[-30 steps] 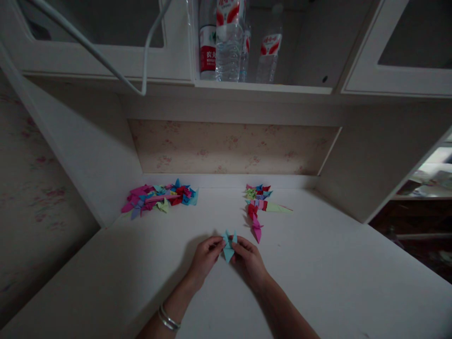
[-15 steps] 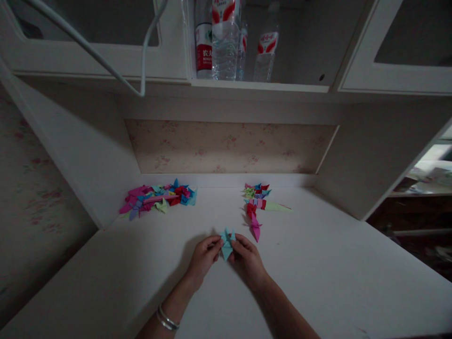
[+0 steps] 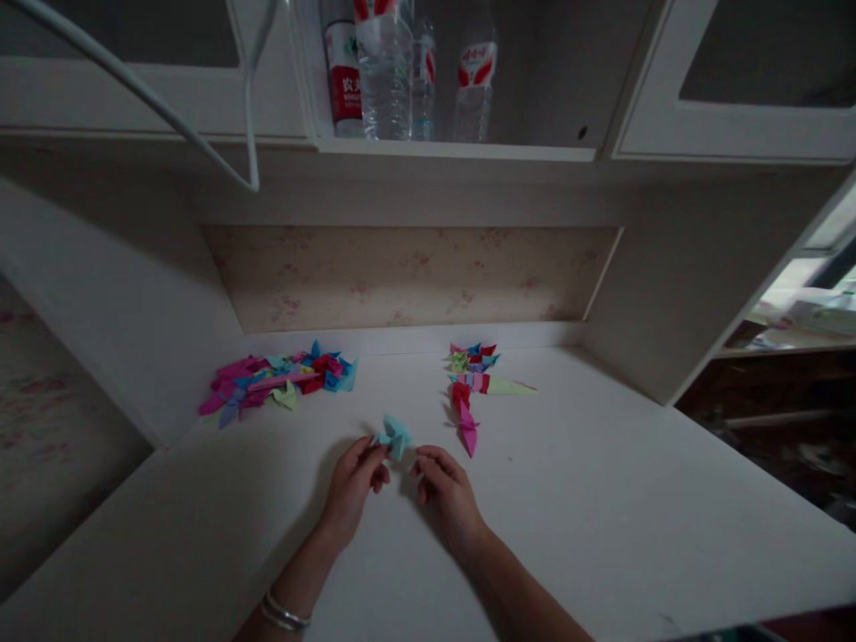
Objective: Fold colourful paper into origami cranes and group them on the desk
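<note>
My left hand (image 3: 353, 480) pinches a small folded light-blue paper crane (image 3: 394, 435) just above the white desk (image 3: 602, 499), fingers closed on its lower tip. Just to the right, my right hand (image 3: 442, 486) rests on the desk with its fingers curled, apart from the crane and holding nothing that I can see. A pile of folded paper pieces in pink, red, blue and green (image 3: 277, 384) lies at the back left. A smaller row of folded coloured pieces (image 3: 473, 388) lies just beyond my right hand.
The desk sits in an alcove with side panels left and right and a floral back wall (image 3: 407, 276). Overhead, a shelf carries several water bottles (image 3: 391, 67). A white bent tube (image 3: 201, 116) hangs at upper left. A dim shelf with objects shows at far right.
Both hands held the blue crane before; now the right hand has let go and the left hand has carried it slightly left. The view has shifted to the right.
</note>
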`<state>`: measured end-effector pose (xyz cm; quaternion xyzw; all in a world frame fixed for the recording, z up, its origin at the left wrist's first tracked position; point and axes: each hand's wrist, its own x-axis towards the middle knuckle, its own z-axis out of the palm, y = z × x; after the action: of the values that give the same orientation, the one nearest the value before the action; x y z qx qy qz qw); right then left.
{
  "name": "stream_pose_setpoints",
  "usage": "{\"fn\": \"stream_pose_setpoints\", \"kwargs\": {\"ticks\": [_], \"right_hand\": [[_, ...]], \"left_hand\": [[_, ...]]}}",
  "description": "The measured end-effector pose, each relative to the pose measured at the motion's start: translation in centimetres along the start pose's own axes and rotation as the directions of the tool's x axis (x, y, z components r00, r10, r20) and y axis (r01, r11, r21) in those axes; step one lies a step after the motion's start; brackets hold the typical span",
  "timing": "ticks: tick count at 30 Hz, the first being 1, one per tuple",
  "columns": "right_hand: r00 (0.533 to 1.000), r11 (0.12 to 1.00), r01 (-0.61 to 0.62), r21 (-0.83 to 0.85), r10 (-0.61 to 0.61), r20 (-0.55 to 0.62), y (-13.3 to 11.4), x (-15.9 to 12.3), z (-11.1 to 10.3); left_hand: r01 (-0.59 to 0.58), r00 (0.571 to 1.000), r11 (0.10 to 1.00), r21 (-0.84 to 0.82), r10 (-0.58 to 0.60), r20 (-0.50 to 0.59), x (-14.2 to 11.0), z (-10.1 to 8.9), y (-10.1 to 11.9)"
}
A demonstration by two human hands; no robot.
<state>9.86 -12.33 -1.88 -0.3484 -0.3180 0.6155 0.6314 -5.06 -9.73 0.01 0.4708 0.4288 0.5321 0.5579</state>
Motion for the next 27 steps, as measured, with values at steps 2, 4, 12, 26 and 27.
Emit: {"fn": "stream_pose_setpoints", "kwargs": {"ticks": [2, 4, 12, 26, 27], "right_hand": [[1.000, 1.000, -0.005, -0.025, 0.005, 0.021, 0.0, 0.0, 0.1], [0.999, 0.999, -0.015, -0.051, 0.018, 0.047, 0.0, -0.1, 0.3], [0.993, 0.997, -0.065, -0.041, 0.068, 0.094, 0.8, 0.2, 0.1], [0.985, 0.985, -0.137, -0.109, 0.147, 0.090, 0.0, 0.2, 0.2], [0.984, 0.984, -0.138, -0.114, 0.149, 0.096, 0.1, 0.3, 0.2]], "left_hand": [[-0.008, 1.000, 1.000, 0.003, 0.008, 0.003, 0.7, 0.1, -0.1], [-0.005, 1.000, 0.999, 0.047, 0.004, 0.016, 1.5, 0.5, 0.1], [-0.156, 0.982, 0.903, 0.400, 0.100, 0.157, 6.3, 5.7, 3.1], [-0.611, 0.785, 0.353, 0.708, 0.158, 0.599, 16.2, 15.4, 1.7], [-0.607, 0.789, 0.341, 0.718, 0.149, 0.597, 16.5, 15.7, 1.5]]}}
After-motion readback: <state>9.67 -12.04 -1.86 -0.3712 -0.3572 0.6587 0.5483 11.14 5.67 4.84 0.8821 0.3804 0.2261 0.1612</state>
